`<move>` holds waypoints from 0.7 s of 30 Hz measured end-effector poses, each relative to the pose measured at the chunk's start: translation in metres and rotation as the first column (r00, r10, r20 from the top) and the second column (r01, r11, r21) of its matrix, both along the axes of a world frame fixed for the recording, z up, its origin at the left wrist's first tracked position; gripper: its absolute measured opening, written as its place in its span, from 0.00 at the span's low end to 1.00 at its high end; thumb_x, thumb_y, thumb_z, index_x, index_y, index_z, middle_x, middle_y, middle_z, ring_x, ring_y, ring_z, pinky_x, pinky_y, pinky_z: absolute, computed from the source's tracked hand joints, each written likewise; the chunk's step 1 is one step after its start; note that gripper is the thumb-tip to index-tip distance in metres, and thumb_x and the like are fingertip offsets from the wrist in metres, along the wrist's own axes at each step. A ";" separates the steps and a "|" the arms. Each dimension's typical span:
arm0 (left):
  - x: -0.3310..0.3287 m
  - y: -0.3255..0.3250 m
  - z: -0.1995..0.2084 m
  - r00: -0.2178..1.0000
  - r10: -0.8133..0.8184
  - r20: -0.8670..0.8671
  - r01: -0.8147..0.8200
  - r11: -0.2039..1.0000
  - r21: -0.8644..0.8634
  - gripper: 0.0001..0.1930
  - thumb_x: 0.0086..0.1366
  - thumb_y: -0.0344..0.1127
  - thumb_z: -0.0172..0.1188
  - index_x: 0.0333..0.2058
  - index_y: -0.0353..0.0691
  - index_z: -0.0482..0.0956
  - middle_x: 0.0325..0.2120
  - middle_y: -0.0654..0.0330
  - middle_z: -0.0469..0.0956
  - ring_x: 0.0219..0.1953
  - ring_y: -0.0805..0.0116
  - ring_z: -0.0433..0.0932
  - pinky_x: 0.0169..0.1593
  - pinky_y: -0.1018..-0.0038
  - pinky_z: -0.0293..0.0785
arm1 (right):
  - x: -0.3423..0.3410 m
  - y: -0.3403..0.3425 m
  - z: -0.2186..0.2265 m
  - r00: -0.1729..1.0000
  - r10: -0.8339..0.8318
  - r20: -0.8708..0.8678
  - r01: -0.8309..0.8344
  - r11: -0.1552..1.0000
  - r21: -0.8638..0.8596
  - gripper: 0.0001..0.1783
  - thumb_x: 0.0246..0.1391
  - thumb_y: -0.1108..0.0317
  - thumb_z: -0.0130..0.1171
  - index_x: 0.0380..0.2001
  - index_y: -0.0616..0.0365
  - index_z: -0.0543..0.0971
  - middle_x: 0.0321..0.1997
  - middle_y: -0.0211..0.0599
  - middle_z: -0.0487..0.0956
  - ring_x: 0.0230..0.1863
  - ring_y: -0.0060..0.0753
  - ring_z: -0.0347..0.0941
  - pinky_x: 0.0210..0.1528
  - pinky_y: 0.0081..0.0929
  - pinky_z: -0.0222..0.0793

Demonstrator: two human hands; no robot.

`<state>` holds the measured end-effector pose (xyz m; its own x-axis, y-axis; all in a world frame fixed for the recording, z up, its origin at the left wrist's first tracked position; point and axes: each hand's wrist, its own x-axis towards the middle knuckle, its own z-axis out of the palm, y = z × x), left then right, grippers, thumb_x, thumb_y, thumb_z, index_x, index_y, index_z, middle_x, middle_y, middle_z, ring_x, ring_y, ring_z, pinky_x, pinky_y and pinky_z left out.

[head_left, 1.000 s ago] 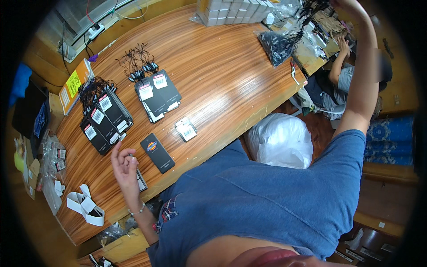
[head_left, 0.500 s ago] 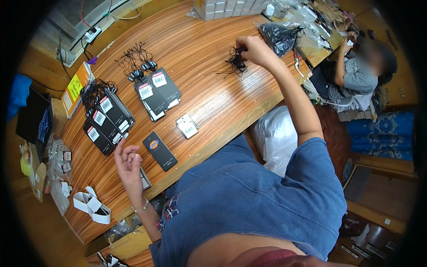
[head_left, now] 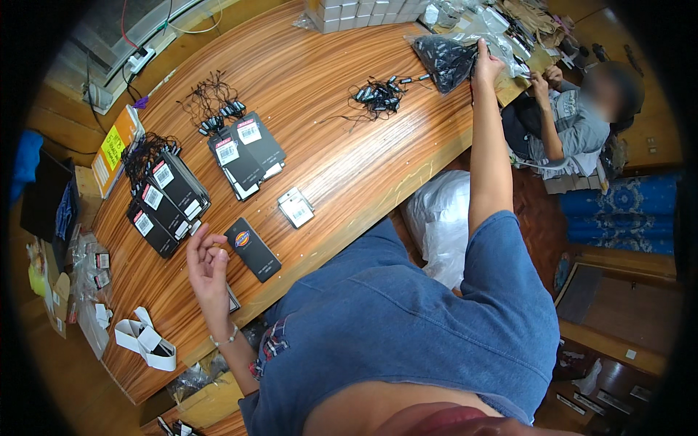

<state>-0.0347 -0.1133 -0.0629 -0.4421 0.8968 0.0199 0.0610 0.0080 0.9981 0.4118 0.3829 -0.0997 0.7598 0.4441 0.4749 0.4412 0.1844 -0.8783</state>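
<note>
At the far right of the table, my right hand [head_left: 488,68] grips the edge of a clear plastic bag [head_left: 445,62] filled with black string loops. A loose pile of black strings with small fasteners [head_left: 379,98] lies on the wood to its left. My left hand [head_left: 209,269] hovers over the near left part, fingers loosely curved and apart, holding nothing visible. Beside it lies a dark hang tag [head_left: 252,249] with a coloured emblem. A small stack of white-labelled cards [head_left: 296,208] sits to the right of that tag. Partly covered by the left hand is another card [head_left: 233,299].
Strung black tags [head_left: 248,154] and more tag stacks [head_left: 166,190] lie on the left half of the table [head_left: 313,94]. A white strip roll [head_left: 146,340] rests near the left corner. White boxes [head_left: 363,13] stand at the back. A person [head_left: 574,120] sits at right.
My right hand has left the string pile and moved right to the plastic bag. The pile now lies spread on the table. My left hand stays near the tags.
</note>
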 end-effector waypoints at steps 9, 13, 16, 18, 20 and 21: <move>-0.011 -0.017 0.002 0.996 0.075 -0.039 -0.076 0.997 -0.020 0.23 0.59 0.23 0.49 0.54 0.33 0.59 0.38 0.58 0.69 0.29 0.82 0.63 0.36 0.85 0.63 | -0.003 -0.016 0.055 0.872 0.465 0.153 -0.338 0.798 -0.499 0.24 0.50 0.51 0.53 0.21 0.67 0.76 0.18 0.39 0.74 0.19 0.32 0.68 0.24 0.31 0.63; -0.015 -0.017 -0.007 0.999 0.040 -0.019 -0.040 0.999 0.002 0.23 0.59 0.24 0.49 0.54 0.33 0.59 0.38 0.58 0.69 0.29 0.81 0.63 0.36 0.85 0.63 | -0.005 -0.046 0.099 0.740 0.647 -0.183 -0.660 0.648 -0.380 0.18 0.52 0.53 0.54 0.22 0.56 0.71 0.14 0.25 0.65 0.13 0.19 0.58 0.17 0.19 0.54; -0.013 -0.012 -0.003 0.999 0.037 -0.011 -0.037 0.999 -0.002 0.23 0.59 0.24 0.49 0.54 0.33 0.59 0.38 0.58 0.69 0.29 0.82 0.63 0.36 0.86 0.63 | -0.004 -0.053 0.118 0.687 0.700 -0.194 -0.718 0.613 -0.330 0.14 0.52 0.55 0.56 0.25 0.55 0.72 0.14 0.22 0.65 0.13 0.16 0.57 0.17 0.17 0.55; -0.009 -0.008 0.002 0.999 0.040 -0.006 -0.040 0.999 -0.013 0.23 0.59 0.23 0.49 0.54 0.33 0.60 0.38 0.58 0.69 0.29 0.82 0.63 0.36 0.86 0.63 | 0.007 -0.048 0.128 0.618 0.747 -0.246 -0.783 0.553 -0.286 0.12 0.53 0.57 0.55 0.25 0.54 0.72 0.15 0.21 0.64 0.15 0.16 0.57 0.19 0.16 0.54; -0.009 -0.007 0.002 0.999 0.039 -0.011 -0.039 0.999 -0.014 0.23 0.59 0.23 0.50 0.54 0.33 0.60 0.38 0.59 0.69 0.29 0.82 0.63 0.36 0.86 0.62 | 0.013 -0.044 0.136 0.564 0.761 -0.320 -0.825 0.510 -0.242 0.13 0.54 0.57 0.54 0.25 0.54 0.70 0.14 0.20 0.61 0.15 0.17 0.55 0.19 0.17 0.52; -0.009 -0.006 0.002 0.999 0.041 -0.014 -0.042 0.999 -0.016 0.23 0.59 0.23 0.50 0.54 0.33 0.60 0.38 0.59 0.69 0.29 0.82 0.63 0.36 0.86 0.62 | 0.012 -0.045 0.140 0.516 0.775 -0.364 -0.856 0.474 -0.204 0.13 0.54 0.57 0.53 0.25 0.54 0.70 0.14 0.20 0.60 0.16 0.17 0.54 0.20 0.17 0.51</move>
